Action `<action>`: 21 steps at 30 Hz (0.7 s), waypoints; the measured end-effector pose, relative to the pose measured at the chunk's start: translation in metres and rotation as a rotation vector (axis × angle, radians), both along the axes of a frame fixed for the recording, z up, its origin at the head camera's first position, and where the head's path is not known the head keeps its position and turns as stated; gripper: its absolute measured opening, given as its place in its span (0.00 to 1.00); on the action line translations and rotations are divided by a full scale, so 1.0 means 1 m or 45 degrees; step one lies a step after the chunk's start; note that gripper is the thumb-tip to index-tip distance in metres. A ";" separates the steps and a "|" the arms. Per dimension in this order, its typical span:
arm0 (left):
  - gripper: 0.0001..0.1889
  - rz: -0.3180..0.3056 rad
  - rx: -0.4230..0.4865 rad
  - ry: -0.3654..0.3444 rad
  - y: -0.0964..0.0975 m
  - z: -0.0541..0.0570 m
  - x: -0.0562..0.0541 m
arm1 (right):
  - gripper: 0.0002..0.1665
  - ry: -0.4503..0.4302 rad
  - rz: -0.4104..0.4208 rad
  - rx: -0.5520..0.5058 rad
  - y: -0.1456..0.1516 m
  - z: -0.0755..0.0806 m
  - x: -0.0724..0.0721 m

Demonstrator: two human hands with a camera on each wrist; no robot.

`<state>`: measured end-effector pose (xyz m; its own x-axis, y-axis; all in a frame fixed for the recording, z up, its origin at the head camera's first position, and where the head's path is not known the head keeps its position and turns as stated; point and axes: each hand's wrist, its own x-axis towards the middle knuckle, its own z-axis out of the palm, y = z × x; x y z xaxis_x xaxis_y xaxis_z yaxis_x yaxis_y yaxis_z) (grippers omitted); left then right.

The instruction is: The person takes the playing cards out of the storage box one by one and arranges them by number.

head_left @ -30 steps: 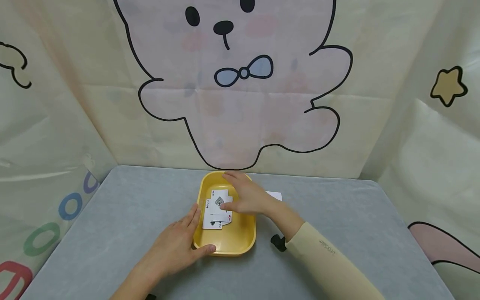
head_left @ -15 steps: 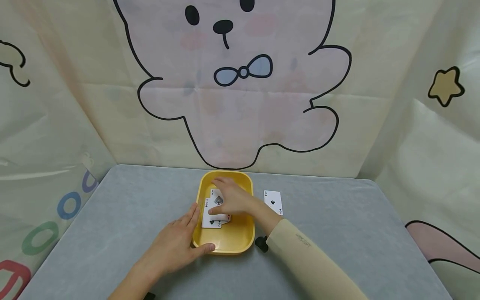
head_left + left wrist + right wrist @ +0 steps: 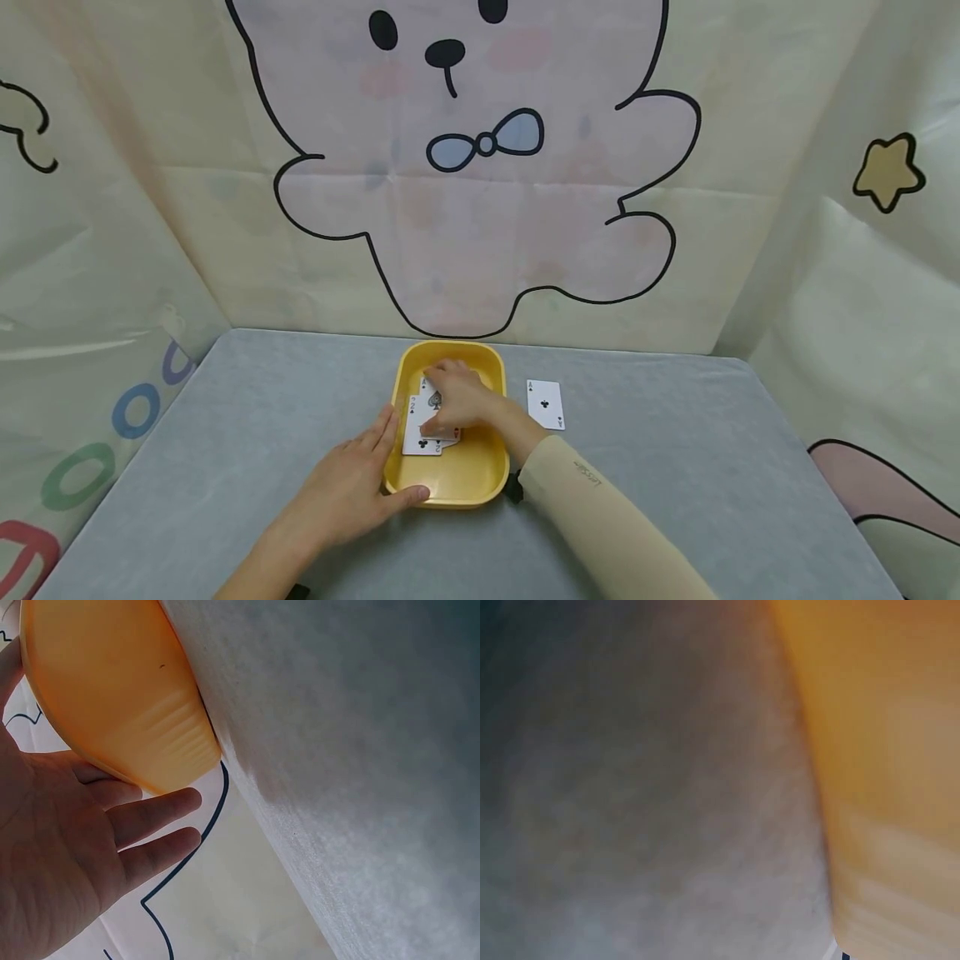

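Observation:
A yellow tray [image 3: 465, 482] stands on the cloth and holds several overlapping playing cards [image 3: 412, 429]. My left hand [image 3: 348, 483] lies spread along the tray's left side, thumb on the near rim. In the left wrist view, its fingers [image 3: 154, 814] extend past the tray's outer wall [image 3: 127, 682]. My right hand [image 3: 463, 404] bends over the cards inside the tray. Its thumb and fingertips are at opposite ends of the ace of spades [image 3: 434, 402], which it partly hides. The right wrist view has only the tray wall [image 3: 885, 787] and blurred cloth, without the hand.
An ace of clubs [image 3: 545, 405] lies face up on the grey-blue cloth [image 3: 637, 467], right of the tray. Behind the table hangs a printed curtain [image 3: 480, 233] with a cartoon animal. Similar curtains flank both sides. A small black device [image 3: 513, 487] shows under the right wrist.
My right hand has moved down and left onto the ace of spades, thumb and fingers closing toward its ends. The ace of clubs is now uncovered. The left hand stays put.

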<state>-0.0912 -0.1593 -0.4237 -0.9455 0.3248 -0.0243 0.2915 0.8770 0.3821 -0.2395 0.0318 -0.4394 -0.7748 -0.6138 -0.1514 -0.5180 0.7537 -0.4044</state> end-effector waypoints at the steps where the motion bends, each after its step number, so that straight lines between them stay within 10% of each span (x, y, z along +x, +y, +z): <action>1: 0.58 0.000 0.001 -0.002 0.000 0.000 0.000 | 0.56 -0.012 -0.004 0.007 0.000 -0.001 0.000; 21: 0.58 0.030 -0.001 -0.049 0.001 0.000 0.000 | 0.57 -0.016 -0.018 0.078 0.000 -0.005 0.000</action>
